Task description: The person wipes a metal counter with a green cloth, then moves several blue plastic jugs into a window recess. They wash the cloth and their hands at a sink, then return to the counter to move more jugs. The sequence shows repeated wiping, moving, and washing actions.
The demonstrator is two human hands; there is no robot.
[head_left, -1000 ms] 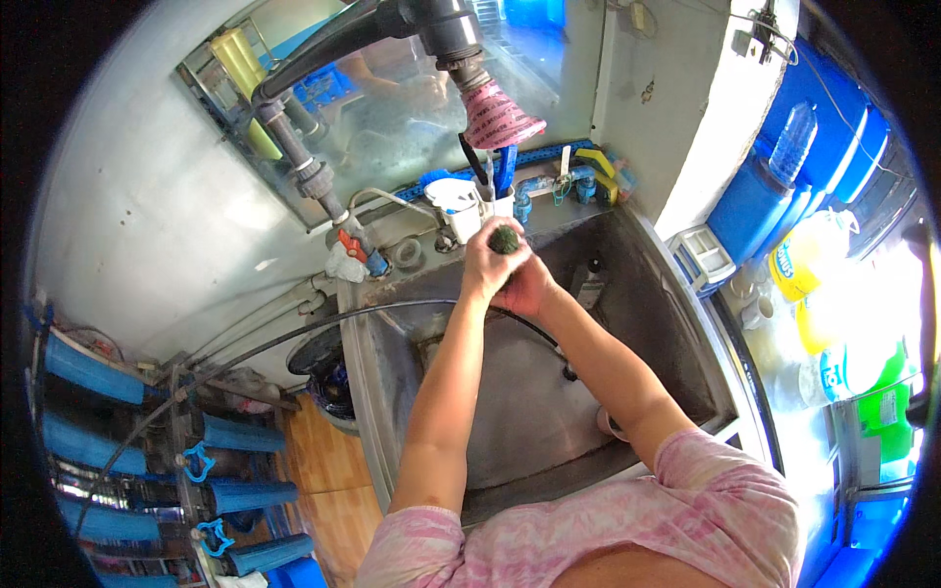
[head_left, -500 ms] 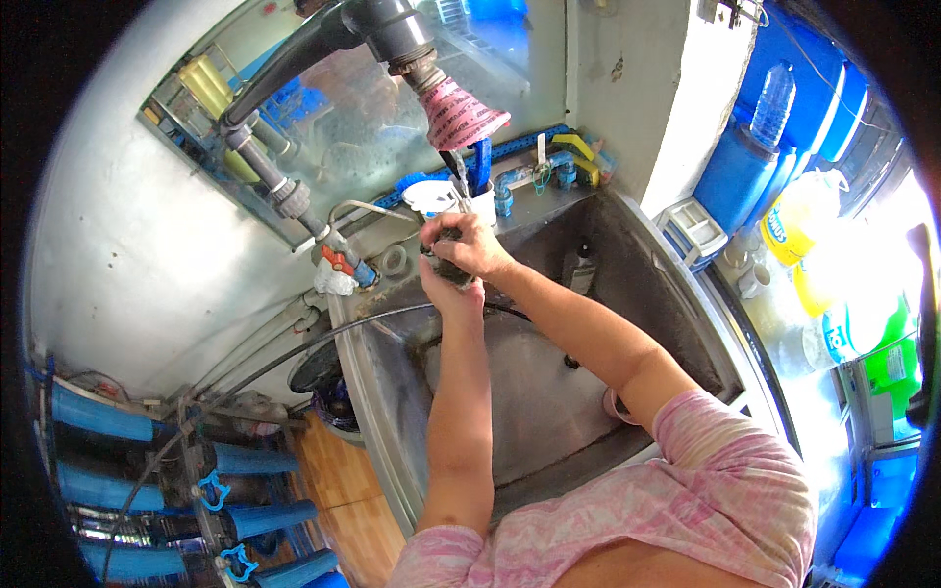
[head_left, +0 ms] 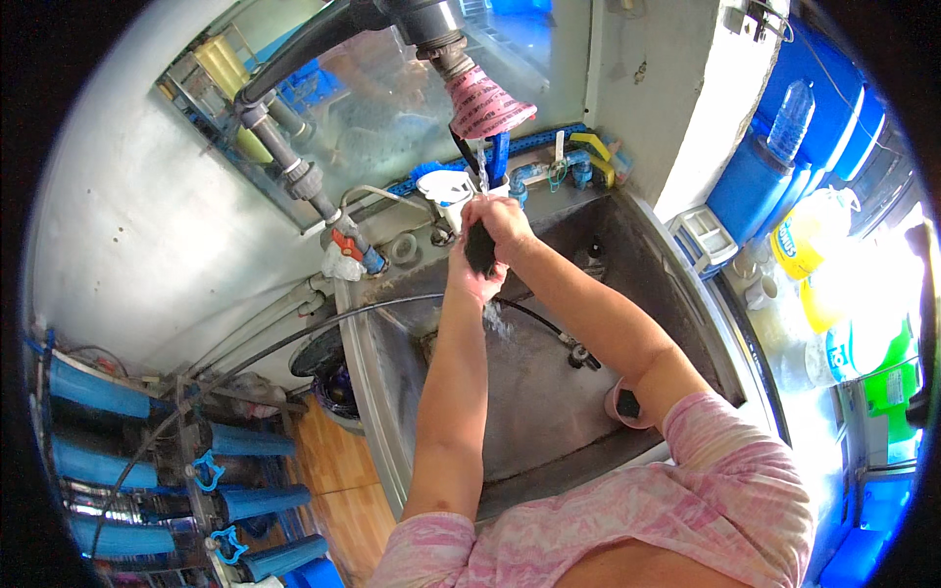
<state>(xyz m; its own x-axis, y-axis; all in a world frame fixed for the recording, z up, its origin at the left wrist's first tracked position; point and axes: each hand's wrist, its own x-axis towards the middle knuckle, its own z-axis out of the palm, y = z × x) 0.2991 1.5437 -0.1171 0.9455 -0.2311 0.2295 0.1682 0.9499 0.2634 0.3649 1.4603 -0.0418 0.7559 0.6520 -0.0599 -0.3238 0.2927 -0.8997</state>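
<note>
near the frame's upper middle, the left hand [head_left: 474,281] and right hand [head_left: 506,220] gripped a dark object [head_left: 480,249] between them, below a pink-wrapped spout [head_left: 486,104] running water [head_left: 482,167].

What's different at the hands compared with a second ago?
The right hand has moved forward past the left hand, exposing more of the dark object between them. Water now splashes into the sink. Both hands kept hold; the pink-covered spout still runs.
</note>
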